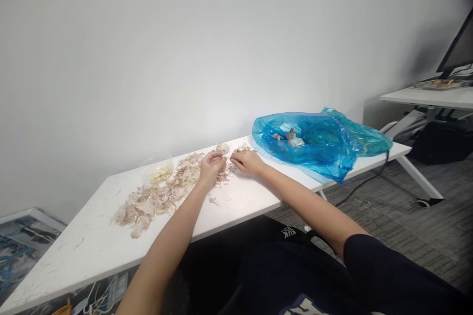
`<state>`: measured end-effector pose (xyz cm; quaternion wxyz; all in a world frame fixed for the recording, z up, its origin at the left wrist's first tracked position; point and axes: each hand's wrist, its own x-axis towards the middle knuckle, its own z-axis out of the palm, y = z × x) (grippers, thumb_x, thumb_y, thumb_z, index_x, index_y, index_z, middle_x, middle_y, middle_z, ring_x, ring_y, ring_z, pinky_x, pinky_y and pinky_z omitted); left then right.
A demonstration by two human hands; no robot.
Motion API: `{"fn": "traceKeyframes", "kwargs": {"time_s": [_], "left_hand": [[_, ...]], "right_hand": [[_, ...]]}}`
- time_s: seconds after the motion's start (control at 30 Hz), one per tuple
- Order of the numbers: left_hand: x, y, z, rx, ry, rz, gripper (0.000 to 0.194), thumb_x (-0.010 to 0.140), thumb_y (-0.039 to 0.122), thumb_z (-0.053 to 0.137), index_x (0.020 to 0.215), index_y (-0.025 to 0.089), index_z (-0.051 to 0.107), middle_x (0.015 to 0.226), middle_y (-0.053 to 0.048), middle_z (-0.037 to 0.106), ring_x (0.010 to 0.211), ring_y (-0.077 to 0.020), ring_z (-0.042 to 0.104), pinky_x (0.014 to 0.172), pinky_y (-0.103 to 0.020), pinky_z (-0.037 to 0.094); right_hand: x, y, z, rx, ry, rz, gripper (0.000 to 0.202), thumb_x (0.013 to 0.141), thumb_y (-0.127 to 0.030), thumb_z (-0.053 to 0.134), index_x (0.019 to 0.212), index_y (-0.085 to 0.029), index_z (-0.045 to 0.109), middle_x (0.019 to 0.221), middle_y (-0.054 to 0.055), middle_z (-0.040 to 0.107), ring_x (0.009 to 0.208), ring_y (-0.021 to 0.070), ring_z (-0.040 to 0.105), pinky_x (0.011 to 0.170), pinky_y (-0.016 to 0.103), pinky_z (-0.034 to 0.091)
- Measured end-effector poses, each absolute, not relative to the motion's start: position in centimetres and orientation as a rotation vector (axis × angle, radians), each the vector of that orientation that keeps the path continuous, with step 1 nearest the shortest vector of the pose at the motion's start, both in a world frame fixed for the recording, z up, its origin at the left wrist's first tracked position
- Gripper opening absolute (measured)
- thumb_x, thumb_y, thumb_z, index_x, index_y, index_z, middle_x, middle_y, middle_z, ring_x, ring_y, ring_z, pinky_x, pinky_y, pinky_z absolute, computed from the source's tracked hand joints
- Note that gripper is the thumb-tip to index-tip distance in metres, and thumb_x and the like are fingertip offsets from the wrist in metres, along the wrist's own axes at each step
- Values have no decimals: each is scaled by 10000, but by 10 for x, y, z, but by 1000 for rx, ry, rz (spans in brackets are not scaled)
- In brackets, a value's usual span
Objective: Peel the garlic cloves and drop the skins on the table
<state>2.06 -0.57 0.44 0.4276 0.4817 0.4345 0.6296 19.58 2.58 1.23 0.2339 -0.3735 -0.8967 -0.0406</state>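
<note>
Over the far edge of a heap of garlic skins (162,199), my left hand (212,169) is closed, its fingertips pinching something small that the fingers hide. Close on its right, my right hand (248,161) is closed around a thin blade-like tool (227,158), whose tip points toward the left fingertips. A garlic bulb (222,147) lies just beyond my left hand. To the left, a clear plastic container (147,173) holds several pale peeled garlic cloves (161,173).
A blue plastic bag (306,152) lies open at the table's right end, with a few items inside. The white table (88,236) stands against a wall. Cables and a blue rack (22,251) are below left. Another desk (436,96) with a monitor stands right.
</note>
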Motion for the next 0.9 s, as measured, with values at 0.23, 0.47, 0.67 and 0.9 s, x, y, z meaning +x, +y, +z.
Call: {"fn": "traceKeyframes", "kwargs": {"time_s": [0.23, 0.47, 0.67, 0.9], "left_hand": [[21, -7, 5, 1196, 1083, 1565, 477, 497, 317, 857, 873, 149, 617, 692, -12, 650, 640, -135, 637, 718, -314, 530], [21, -8, 6, 1187, 1100, 1551, 470, 513, 313, 852, 879, 144, 610, 678, -11, 653, 634, -135, 647, 702, -295, 527], [22, -6, 5, 1168, 1091, 1556, 445, 530, 274, 848, 882, 138, 613, 713, -29, 669, 695, -152, 673, 703, -279, 527], [21, -4, 12, 932, 1002, 1596, 304, 632, 245, 809, 830, 139, 603, 814, -39, 687, 808, -139, 691, 793, -254, 539]], "right_hand": [[196, 29, 10, -1004, -2469, -103, 315, 981, -311, 368, 1046, -197, 654, 1000, 74, 689, 928, 177, 600, 732, 238, 342], [194, 35, 5, -1022, -2454, -148, 314, 973, -284, 357, 1040, -196, 650, 988, 72, 690, 905, 178, 606, 726, 240, 340], [197, 37, 5, -1157, -2335, -133, 321, 983, -310, 335, 1060, -227, 635, 1021, 35, 698, 923, 180, 625, 691, 241, 334], [195, 31, 8, -1071, -2399, -159, 327, 988, -341, 356, 1054, -209, 647, 1014, 57, 698, 935, 174, 629, 716, 236, 360]]}}
